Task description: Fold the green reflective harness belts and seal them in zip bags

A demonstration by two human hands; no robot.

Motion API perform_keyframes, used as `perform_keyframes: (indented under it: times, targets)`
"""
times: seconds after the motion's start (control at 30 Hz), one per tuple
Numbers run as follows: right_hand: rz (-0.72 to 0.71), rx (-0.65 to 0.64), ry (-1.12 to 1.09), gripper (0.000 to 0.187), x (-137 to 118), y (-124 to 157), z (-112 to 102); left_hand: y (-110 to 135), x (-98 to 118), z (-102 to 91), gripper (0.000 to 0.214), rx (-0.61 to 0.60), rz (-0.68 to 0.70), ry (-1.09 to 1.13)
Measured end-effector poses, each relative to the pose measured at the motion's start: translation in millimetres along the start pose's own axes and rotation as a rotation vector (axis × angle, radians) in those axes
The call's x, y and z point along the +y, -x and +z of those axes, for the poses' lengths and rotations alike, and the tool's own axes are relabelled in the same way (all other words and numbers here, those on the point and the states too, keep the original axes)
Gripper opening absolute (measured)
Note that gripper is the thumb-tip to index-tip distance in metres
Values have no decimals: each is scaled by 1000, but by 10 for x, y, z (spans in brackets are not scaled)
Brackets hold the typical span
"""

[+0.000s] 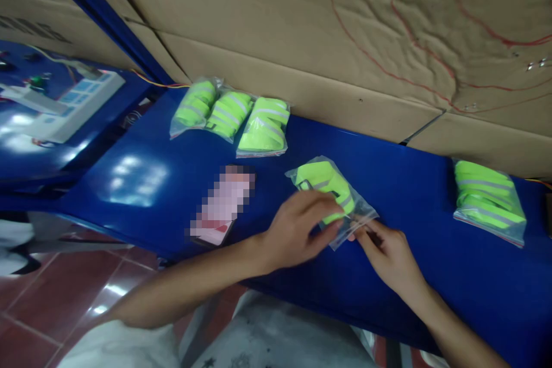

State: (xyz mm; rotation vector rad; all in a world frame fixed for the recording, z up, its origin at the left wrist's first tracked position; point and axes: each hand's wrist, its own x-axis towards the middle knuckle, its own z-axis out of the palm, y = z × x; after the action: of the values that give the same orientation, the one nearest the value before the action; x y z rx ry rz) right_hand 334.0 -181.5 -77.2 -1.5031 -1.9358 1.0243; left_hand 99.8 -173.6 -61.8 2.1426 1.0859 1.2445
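A clear plastic bag (360,214) lies tilted near the middle of the blue table, with a folded neon-yellow reflective strap (324,175) inside it. A dark buckle-like piece shows among the strap's folds. My left hand (297,227) arches over the near part of the bag, thumb and fingers bent together at its edge. From the other side, my right hand (390,256) pinches the bag's near corner between thumb and fingers. My left fingers cover part of the strap, and the exact grip of both sets of fingertips is partly hidden.
Three bagged yellow straps (264,125) stand in a row along the cardboard wall (259,23). Another bagged strap (489,195) is at the right. A phone (224,201) lies left of my hands on the blue table (142,155). A power strip (77,106) sits on the neighbouring table.
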Motion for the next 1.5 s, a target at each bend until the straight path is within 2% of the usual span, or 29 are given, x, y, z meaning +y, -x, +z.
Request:
perform_keyframes:
  times: [0.07,0.13,0.23,0.37,0.47,0.57,0.8,1.0,1.2,1.33,1.5]
  targets:
    - [94,-44,-89,41,53,-29,-16,-78,-87,-52,29,52,-205,-185]
    - [194,-70,-193,50,93,-44,-15,-134,-188,-78,44,1,-386,-224]
    - [301,-84,-327,61,123,-61,-5,-143,-297,-60,54,-76,-484,-17]
    - [284,-71,-428,69,132,-96,-46,-94,-325,5,58,-8,-597,253]
    - [251,31,-415,69,157,-113,-133,-71,-297,47,56,33,-699,457]
    - [227,82,-380,63,212,-113,-226,-61,-236,67,47,54,-668,584]
    - [256,28,-428,54,295,-105,-227,-14,-175,61,36,62,-648,654]
    - [215,5,-411,69,295,-121,-241,-33,-175,32,31,45,-582,665]
    - [128,-49,-328,71,303,-137,-400,-96,-192,-10,37,-12,-708,852]
    - [117,45,-315,64,321,-116,-394,-126,-193,-43,38,19,-700,884]
    - [205,205,-532,51,398,-104,-376,-182,-160,-163,31,96,-644,873]
